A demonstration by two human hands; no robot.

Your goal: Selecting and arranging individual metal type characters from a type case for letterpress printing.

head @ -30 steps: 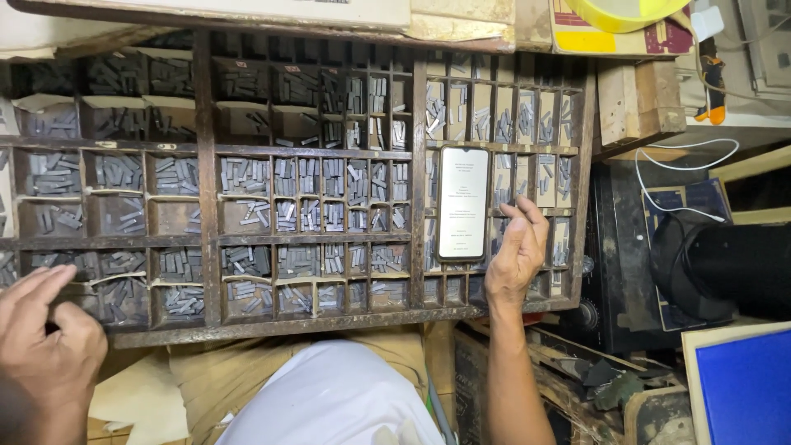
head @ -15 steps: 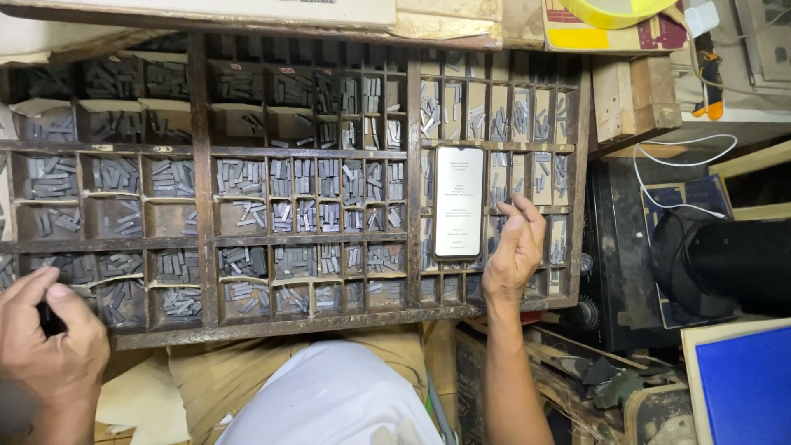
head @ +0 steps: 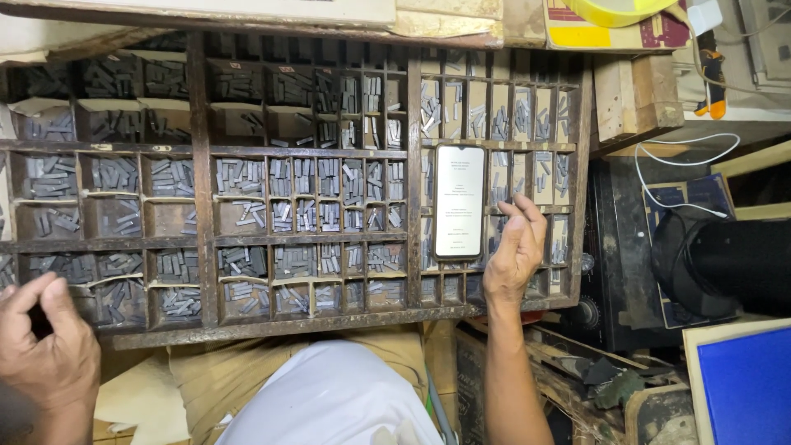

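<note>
Head view: the right hand point(head: 512, 262) rests open, fingers spread and holding nothing, over the right-hand compartments of the dark wooden tray of small grey metal type pieces point(head: 198, 206), just right of the upright white-screened phone point(head: 459, 203) lying on it. The left hand point(head: 45, 346) hovers at the tray's lower-left corner, thumb and fingers pinched; whether they grasp a piece I cannot tell.

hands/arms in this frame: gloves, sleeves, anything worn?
Both bare. Left hand shows no glove, ring or watch; only the hand and wrist are in view at the frame's lower left. Right hand is also ungloved, with a bare forearm running down to the bottom edge, no sleeve, watch or band visible. No markings or cables on either.
</note>
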